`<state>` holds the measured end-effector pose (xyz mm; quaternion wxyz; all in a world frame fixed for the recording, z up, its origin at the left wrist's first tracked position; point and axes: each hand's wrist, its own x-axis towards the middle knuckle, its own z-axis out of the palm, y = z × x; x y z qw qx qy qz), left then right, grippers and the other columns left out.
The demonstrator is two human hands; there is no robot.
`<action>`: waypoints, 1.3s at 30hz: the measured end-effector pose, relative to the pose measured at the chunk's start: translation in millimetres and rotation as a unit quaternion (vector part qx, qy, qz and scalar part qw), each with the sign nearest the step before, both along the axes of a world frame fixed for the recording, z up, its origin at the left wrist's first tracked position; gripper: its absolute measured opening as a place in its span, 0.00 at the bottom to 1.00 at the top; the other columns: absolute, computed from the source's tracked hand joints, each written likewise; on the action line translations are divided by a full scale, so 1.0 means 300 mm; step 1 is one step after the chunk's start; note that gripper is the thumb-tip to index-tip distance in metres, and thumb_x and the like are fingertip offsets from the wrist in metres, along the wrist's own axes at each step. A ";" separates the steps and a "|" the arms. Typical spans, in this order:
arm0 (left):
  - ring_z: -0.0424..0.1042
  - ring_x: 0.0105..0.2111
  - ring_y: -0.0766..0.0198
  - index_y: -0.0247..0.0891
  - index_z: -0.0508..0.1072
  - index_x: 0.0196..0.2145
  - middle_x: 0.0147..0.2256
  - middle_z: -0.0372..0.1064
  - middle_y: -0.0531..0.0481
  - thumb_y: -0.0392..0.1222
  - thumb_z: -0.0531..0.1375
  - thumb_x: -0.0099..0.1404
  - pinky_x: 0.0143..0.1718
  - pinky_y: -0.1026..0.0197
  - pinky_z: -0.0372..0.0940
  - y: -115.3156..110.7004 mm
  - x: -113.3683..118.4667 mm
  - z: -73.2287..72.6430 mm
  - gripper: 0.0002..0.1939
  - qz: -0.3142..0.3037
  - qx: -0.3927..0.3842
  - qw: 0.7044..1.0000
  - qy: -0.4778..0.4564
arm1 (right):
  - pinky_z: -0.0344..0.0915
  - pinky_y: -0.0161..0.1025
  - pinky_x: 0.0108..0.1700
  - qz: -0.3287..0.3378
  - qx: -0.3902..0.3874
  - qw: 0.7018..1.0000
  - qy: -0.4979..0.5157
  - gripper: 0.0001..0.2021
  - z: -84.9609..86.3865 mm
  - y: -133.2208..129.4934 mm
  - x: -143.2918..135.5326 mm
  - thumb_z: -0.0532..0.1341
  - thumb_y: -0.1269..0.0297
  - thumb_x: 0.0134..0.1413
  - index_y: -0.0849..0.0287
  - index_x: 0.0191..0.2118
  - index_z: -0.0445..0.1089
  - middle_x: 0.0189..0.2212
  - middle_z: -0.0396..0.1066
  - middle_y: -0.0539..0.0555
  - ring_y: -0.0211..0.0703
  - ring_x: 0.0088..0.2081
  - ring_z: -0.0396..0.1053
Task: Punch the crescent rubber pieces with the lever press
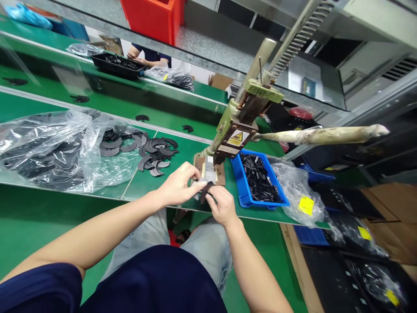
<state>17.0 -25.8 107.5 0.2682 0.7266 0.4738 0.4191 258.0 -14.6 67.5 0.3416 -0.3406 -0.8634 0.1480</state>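
My right hand (222, 203) pinches a dark curved plastic piece (206, 191) at the front of the hand press (232, 130). Close beside it, my left hand (180, 184) has its thumb and fingers drawn together by the same piece; whether it grips that piece or something small is hidden. Just beyond both hands lies the press's metal base (220, 174). A loose pile of similar curved black pieces (158, 152) rests on the green bench to the left. Right of the press stands a blue bin (243, 191) full of small black parts (259, 178).
A clear bag (65, 148) of black pieces covers the bench's left side. The press's long wrapped lever (325, 135) juts out to the right. Another bag (298, 191) lies beyond the blue bin. Across the bench, a person's hands (138, 58) are near a black tray (117, 65).
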 end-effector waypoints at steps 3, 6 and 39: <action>0.69 0.40 0.57 0.39 0.73 0.32 0.35 0.70 0.48 0.54 0.61 0.74 0.46 0.52 0.63 -0.017 0.015 0.004 0.17 -0.028 0.078 0.990 0.110 | 0.66 0.46 0.47 -0.007 0.022 0.999 -0.027 0.10 -0.017 -0.002 -0.003 0.57 0.59 0.72 0.56 0.46 0.74 0.40 0.77 0.57 0.46 0.42 0.72; 0.65 0.35 0.59 0.39 0.71 0.27 0.30 0.68 0.49 0.51 0.59 0.75 0.41 0.54 0.59 -0.016 0.031 -0.013 0.20 -0.035 0.058 0.987 0.147 | 0.65 0.45 0.46 -0.018 0.035 0.998 -0.051 0.11 -0.022 -0.007 -0.008 0.57 0.58 0.72 0.57 0.48 0.73 0.40 0.76 0.58 0.46 0.42 0.71; 0.76 0.56 0.53 0.45 0.77 0.60 0.56 0.77 0.40 0.39 0.55 0.76 0.60 0.49 0.69 -0.015 0.056 -0.092 0.19 -0.223 0.076 0.972 0.002 | 0.70 0.36 0.29 -0.081 -0.285 0.943 0.149 0.19 0.065 -0.049 0.094 0.63 0.46 0.65 0.59 0.42 0.77 0.29 0.76 0.53 0.38 0.26 0.72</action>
